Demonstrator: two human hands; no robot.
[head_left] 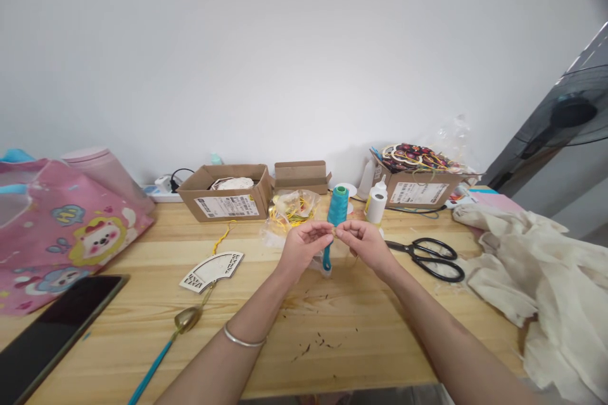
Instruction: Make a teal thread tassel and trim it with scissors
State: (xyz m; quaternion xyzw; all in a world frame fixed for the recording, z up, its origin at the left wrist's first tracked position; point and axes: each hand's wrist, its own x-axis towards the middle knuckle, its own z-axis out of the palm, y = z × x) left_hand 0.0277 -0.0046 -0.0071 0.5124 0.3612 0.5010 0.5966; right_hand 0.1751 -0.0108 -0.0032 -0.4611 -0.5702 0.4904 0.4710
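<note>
My left hand and my right hand meet over the middle of the table, thumbs and forefingers closed in a pinch. Between the fingertips shows a small yellowish strand; its details are too small to tell. Just behind stands a cone of teal thread, partly hidden by my fingers. A teal looped piece shows below, between the hands; what it joins is hidden. To the left lies a fan-shaped wooden charm with a yellow cord, a brass-coloured cap and a teal tassel.
Black scissors lie right of my hand, near cream cloth. Behind are a glue bottle, a plastic bag of yellow cords and cardboard boxes. A phone and pink bag are at left.
</note>
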